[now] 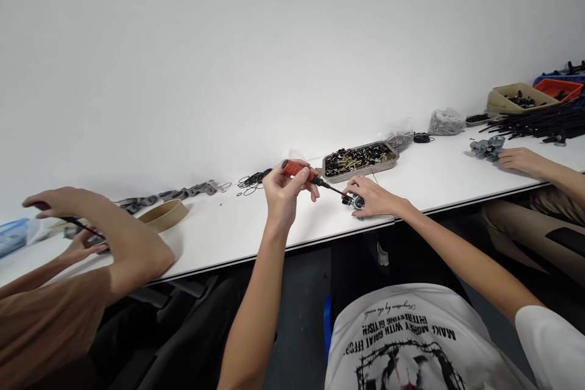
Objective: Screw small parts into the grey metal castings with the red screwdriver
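My left hand [284, 190] is closed around the orange handle of a screwdriver [305, 173], whose dark shaft points right and down. Its tip meets a small grey and black metal part [355, 200] lying near the front edge of the white table [237, 225]. My right hand [373, 195] is closed on that part and holds it against the tabletop. Just behind both hands stands a grey metal tray [361, 160] full of black and brass small parts.
A co-worker on the left, in a brown sleeve [50, 317], handles a thin tool beside a tan ring [164, 214]. Another person's hand [521, 159] rests at right by a grey part [487, 147]. Black rings [251, 181], bags, black rods [539, 122] and bins [525, 96] line the wall.
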Tool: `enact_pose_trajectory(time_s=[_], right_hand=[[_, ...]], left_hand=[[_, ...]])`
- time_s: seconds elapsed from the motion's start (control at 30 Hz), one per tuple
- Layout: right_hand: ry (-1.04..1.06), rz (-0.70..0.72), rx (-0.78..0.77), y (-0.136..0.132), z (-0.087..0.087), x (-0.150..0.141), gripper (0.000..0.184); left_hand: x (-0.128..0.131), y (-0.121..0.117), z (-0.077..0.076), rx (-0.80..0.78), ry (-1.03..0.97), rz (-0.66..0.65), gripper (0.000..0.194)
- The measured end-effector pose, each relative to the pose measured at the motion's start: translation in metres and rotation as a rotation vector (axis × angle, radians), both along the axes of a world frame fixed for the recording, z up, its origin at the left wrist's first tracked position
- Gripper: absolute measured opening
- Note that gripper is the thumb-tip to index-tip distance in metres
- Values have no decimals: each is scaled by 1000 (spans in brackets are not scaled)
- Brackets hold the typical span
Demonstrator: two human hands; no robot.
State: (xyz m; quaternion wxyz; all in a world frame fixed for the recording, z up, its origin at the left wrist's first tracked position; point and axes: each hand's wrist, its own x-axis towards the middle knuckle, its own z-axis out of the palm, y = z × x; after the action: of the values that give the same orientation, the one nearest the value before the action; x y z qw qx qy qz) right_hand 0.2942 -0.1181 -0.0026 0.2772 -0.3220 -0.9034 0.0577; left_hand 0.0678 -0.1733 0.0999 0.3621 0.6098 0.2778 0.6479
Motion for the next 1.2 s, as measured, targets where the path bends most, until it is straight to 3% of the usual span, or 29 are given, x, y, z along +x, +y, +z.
enact_pose_trajectory(time_s=[0.43,1.2], right_hand=[[-16,-19,51,-2,-1,-4,45],[-39,-12,103,-3,0,-2,40]], left_hand=[[10,11,-11,-25,81,-42,29],[19,13,-4,-24,180,-86,29]])
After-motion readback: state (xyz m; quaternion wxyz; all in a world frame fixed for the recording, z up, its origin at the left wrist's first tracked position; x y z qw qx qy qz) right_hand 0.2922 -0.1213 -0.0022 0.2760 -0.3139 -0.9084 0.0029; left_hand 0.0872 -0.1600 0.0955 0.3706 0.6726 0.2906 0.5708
